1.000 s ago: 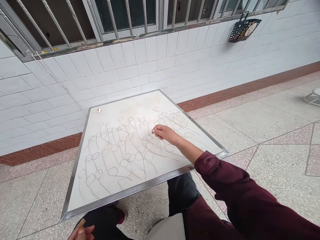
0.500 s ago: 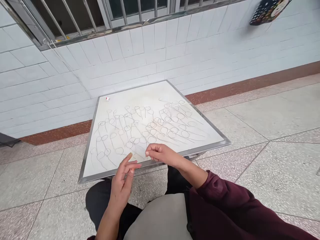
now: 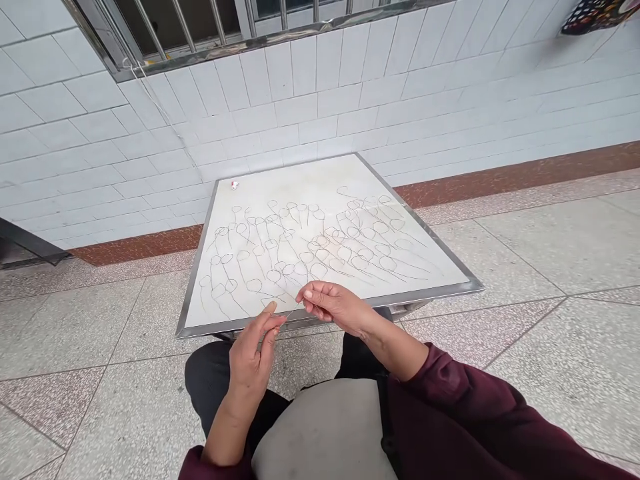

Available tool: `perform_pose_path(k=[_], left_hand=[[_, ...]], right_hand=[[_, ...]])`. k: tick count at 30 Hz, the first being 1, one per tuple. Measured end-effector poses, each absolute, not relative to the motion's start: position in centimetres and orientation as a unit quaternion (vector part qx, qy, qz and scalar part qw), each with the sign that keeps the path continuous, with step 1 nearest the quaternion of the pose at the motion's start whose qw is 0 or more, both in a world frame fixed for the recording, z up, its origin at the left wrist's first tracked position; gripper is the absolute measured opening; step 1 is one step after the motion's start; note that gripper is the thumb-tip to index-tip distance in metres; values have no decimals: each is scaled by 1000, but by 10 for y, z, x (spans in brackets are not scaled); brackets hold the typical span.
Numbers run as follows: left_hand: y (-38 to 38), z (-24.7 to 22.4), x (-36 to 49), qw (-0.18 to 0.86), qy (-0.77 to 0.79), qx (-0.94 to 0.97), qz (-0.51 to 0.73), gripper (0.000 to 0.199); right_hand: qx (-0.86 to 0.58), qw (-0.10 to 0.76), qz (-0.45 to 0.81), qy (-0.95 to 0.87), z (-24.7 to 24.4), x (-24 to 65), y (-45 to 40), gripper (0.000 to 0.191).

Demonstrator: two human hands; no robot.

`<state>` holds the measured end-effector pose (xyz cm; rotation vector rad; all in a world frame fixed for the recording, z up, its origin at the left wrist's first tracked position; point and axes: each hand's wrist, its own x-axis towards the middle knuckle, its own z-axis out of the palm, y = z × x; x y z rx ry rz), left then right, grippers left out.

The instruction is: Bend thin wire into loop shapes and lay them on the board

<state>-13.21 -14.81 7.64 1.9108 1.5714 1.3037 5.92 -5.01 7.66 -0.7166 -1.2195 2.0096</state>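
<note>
A thin wire (image 3: 291, 311), or a stiff thread like it, runs across the short gap between my two hands. One end sits in a pinch of my left hand (image 3: 253, 353), thumb against the fingertips. My right hand (image 3: 337, 307) pinches the other end between thumb and forefinger, its remaining fingers curled. Both hands hover at the near edge of a white table (image 3: 285, 175) with a metal rim. Across its top lie many thin wire pieces (image 3: 274, 275), each with a round loop and a long tail.
A small white-and-red object (image 3: 235, 185) lies near the table's far left corner. Behind stands a white tiled wall (image 3: 280, 120) with a barred window (image 3: 200, 27). A dark patterned cloth item (image 3: 595, 17) hangs at upper right. My knees are under the near edge.
My right hand has turned a little and its pinch shows more clearly, with the wire now visible between both hands. The whole view has shifted slightly.
</note>
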Motion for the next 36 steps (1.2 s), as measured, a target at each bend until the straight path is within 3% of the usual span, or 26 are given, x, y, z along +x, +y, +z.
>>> perform_pose_path(k=[5,9,14,24,28,32,36], left_hand=[[-153,80,-123,384,570,488,539,44],[-155,74,-112,551,513,345,560,59],[-159,66,-109,677,450,256,523,57],[-155,65,-130,639,468,180,584,47],[-151,79,-141,595,489,253,585,49],[-151,92,-143,619,481,332,526,53],[-156,91,-138,651,460,318,513,54]], right_hand=[[-232,340,815,-409,78,56,-58,30],[-263,404,729,-486,76,49,-63,21],[-299,419,661,-545,71,45,-62,20],[-351,421,619,-562,66,48,-58,21],[-324,412,523,-672,68,50,-60,14],[-286,389,430,-763,72,51,-63,11],[-290,377,452,-754,72,49,-66,12]])
